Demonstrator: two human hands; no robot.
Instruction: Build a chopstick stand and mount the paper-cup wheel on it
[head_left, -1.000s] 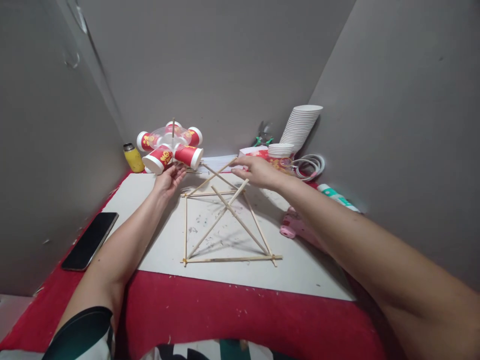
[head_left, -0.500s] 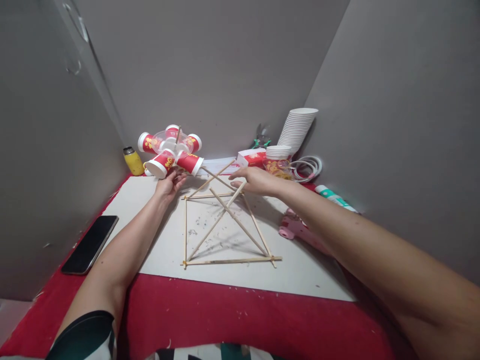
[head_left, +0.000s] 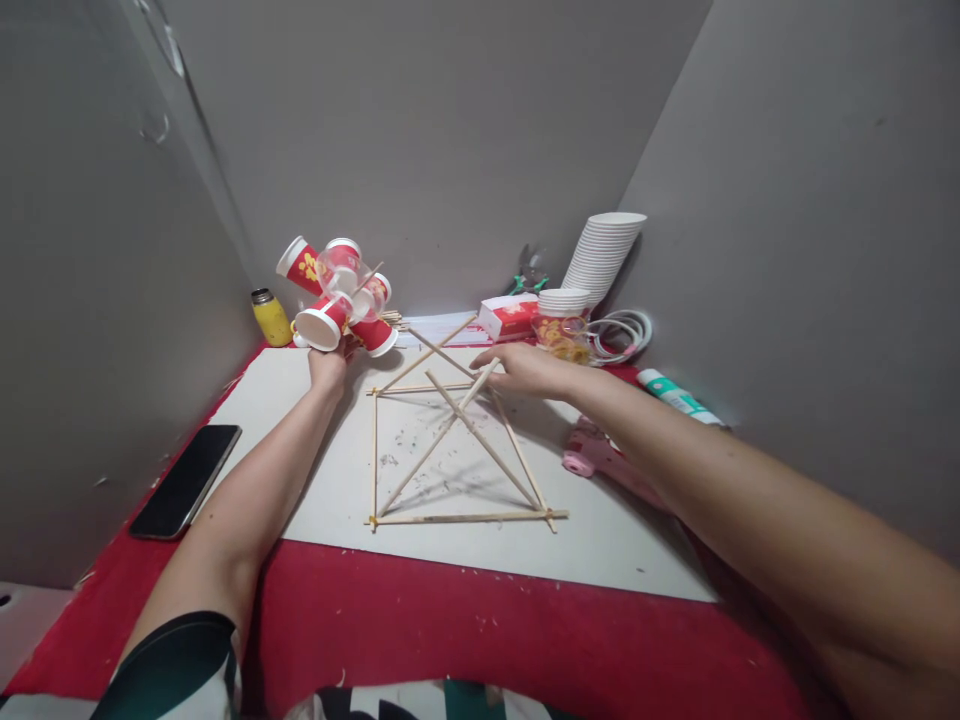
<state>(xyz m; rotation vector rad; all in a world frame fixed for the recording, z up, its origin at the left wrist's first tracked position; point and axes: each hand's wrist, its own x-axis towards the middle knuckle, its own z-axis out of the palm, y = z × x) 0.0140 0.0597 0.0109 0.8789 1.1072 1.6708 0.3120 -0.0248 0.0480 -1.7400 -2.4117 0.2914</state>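
Note:
My left hand (head_left: 328, 368) is closed at the underside of a wheel of red and white paper cups (head_left: 324, 322), its fingers partly hidden behind the cups. The cups sit around clear plastic discs, with a thin wooden stick (head_left: 373, 275) through the middle. The wheel tilts above the back left of the white board (head_left: 255, 400). In the middle stands a wooden stick frame (head_left: 465, 518), a square base with crossed sticks rising at front and back. My right hand (head_left: 529, 370) is at the frame's back right corner, fingers stretched and slightly apart beside the sticks; contact is unclear.
A black phone (head_left: 186, 480) lies at left, near a yellow bottle (head_left: 271, 318). At the back right are stacked white cups (head_left: 606, 255), a red and white box (head_left: 510, 316), pliers (head_left: 529, 270) and a coiled white cable (head_left: 634, 335). A pink glue gun (head_left: 592, 450) lies under my right forearm.
The cup wheel has turned and tilted, and my left hand has moved farther under it, its fingers closing. My right hand stays by the frame's back corner. The view shifted slightly.

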